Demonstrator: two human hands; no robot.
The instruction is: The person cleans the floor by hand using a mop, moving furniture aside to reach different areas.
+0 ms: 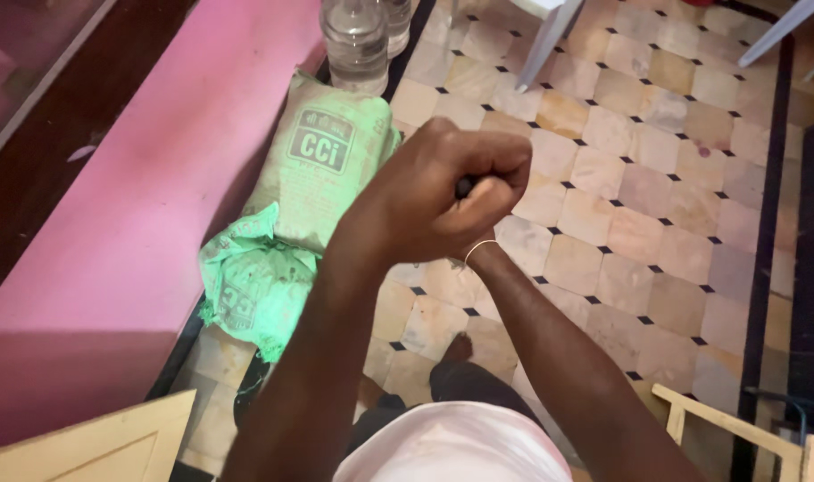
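Observation:
My left hand (pixel 429 192) is clenched into a fist in front of me, at chest height above the tiled floor (pixel 639 205). My right hand (pixel 494 203) presses up against it from below, a thin band around its wrist. The left hand covers most of the right, so the right fingers are hidden. A small dark object (pixel 463 186) shows in the gap between the two hands; what it is I cannot tell. Below the arms I see my pale shirt and one bare foot (pixel 458 346).
A green printed sack (pixel 322 170) with a torn, crumpled lower end lies against a pink ledge (pixel 130 205) on the left. Clear glass jars (pixel 356 40) stand beyond it. White chair legs (pixel 550 40) are at the top, with pale wooden frames at bottom right (pixel 728 424) and bottom left (pixel 95 446).

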